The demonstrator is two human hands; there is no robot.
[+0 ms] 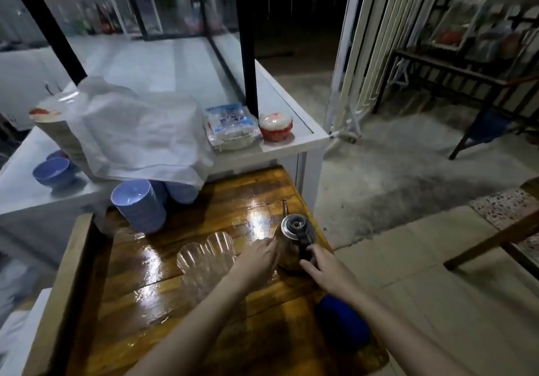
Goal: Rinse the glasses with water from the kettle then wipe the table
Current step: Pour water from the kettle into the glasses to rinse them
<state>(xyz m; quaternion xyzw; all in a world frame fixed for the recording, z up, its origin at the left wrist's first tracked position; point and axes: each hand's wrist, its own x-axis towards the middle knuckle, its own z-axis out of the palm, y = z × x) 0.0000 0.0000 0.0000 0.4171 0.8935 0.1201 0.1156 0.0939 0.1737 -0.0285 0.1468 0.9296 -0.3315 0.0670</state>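
kettle (294, 227) gripped by right hand (323, 270), left hand (258, 257) touching.

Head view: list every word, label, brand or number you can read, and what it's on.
No text is legible anywhere.
Blue-and-white packet on the white counter: blue print, too blurred to read.
Red cup's lid: red marks, too blurred to read.
On the kettle: no lettering visible.
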